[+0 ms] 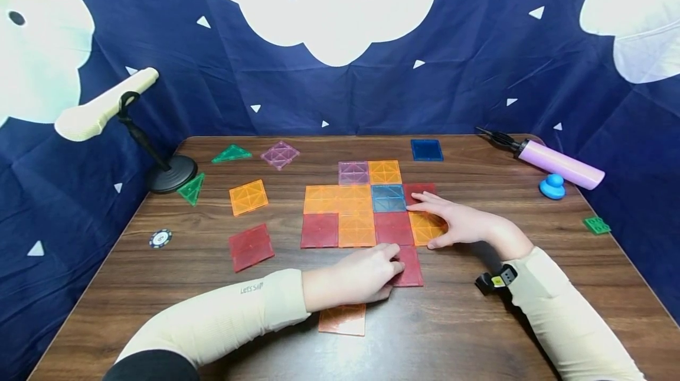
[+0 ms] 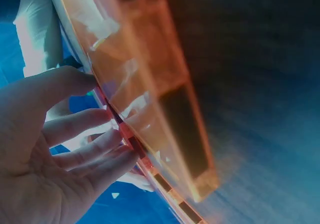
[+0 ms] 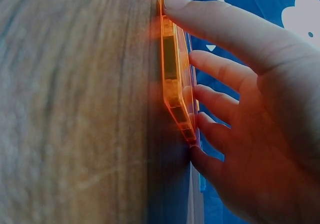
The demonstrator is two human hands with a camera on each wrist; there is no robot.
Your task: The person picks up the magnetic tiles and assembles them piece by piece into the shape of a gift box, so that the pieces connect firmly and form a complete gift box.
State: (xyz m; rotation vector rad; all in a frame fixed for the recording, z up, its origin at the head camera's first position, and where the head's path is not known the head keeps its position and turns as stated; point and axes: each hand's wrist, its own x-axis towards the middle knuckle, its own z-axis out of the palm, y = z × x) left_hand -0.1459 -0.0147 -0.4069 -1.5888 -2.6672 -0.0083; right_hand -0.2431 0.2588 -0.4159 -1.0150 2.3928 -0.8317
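On the wooden counter point(image 1: 478, 322), the left hand point(image 1: 356, 277), its grip curled, pinches the red tile point(image 1: 410, 266) at the mosaic's 6 o'clock edge, and had best slide it flat while the right hand point(image 1: 457, 221), fingers straight, steadies the orange tile point(image 1: 425, 226).

Seven orange square tiles point(image 1: 248, 196), five red square tiles point(image 1: 251, 246), two pink square tiles point(image 1: 280, 154), two blue square tiles point(image 1: 427, 150), two green triangle tiles point(image 1: 231, 153), one small green square tile point(image 1: 597, 225), one poker chip point(image 1: 160, 238), two hands point(image 1: 356, 277).
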